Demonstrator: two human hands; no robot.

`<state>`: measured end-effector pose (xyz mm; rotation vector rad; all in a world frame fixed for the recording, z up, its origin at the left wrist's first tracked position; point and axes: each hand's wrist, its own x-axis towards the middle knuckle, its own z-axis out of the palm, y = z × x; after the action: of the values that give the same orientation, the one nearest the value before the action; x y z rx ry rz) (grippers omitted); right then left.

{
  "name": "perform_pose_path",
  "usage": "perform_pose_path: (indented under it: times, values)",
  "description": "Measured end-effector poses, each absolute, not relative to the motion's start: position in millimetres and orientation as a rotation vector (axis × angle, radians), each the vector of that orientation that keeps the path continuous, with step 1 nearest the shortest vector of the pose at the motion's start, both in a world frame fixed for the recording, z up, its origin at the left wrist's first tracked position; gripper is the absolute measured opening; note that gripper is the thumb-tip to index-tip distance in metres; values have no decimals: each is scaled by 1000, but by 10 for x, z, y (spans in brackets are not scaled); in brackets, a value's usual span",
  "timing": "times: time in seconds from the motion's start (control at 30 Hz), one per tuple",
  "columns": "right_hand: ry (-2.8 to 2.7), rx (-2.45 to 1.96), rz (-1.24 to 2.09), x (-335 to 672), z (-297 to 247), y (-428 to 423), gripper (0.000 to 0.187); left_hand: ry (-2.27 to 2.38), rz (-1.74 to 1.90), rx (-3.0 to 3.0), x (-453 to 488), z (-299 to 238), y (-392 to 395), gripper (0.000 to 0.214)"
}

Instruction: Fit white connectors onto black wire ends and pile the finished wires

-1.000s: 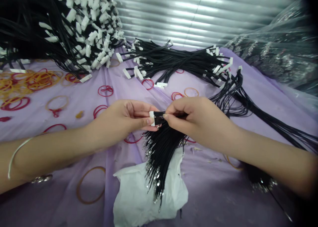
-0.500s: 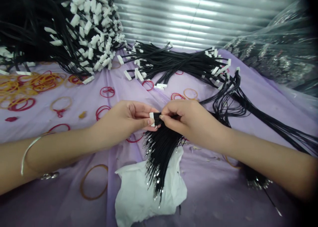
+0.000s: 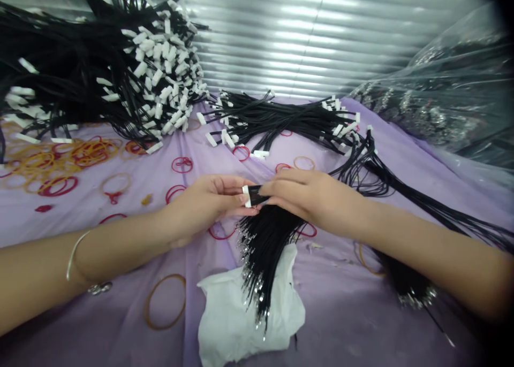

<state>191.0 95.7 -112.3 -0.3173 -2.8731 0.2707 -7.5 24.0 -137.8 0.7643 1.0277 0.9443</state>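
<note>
Between thumb and fingers, my left hand [image 3: 217, 197] pinches the white end strip [image 3: 247, 196] of a flat bundle of black cords [image 3: 257, 193]. Directly to its right, my right hand [image 3: 307, 193] is closed over the same cords, its fingers lying across them and hiding their run. Below both hands hangs a thick fan of black cords [image 3: 267, 249] with small silvery metal tips. Its lower end rests over a crumpled white sheet [image 3: 225, 319]. Whether the pinched bundle joins this fan is hidden behind my hands.
A large heap of white-ended black cords [image 3: 80, 62] is at the back left; another pile [image 3: 281, 115] lies behind my hands. Orange and red rubber bands [image 3: 92, 152] are scattered over the purple cloth [image 3: 329, 313]. Clear plastic bags [image 3: 453, 94] stand at the right, before a ribbed metallic wall [image 3: 281, 40].
My right hand's fingers have shifted from a fingertip pinch to lying more across the cords. My left hand keeps its pinch. The view has shifted slightly up and left.
</note>
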Motion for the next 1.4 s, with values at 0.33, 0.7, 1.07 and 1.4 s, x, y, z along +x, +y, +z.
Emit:
perform_pose_path:
  times: [0.33, 0.7, 1.07, 1.4]
  values:
    - [-2629, -542, -6, 1812, -1114, 718, 11, 1036, 963, 727, -62, -1383, 247, 14]
    - [-2763, -695, -42, 1754, -1195, 748, 15, 1024, 924, 761, -71, -1394, 248, 17]
    - [-2755, -695, 33, 1713, -1243, 710, 11, 1006, 908, 836, -65, -1410, 246, 23]
    - [-2714, -367, -193, 1841, -1108, 718, 28, 1016, 1005, 726, -27, -1336, 241, 16]
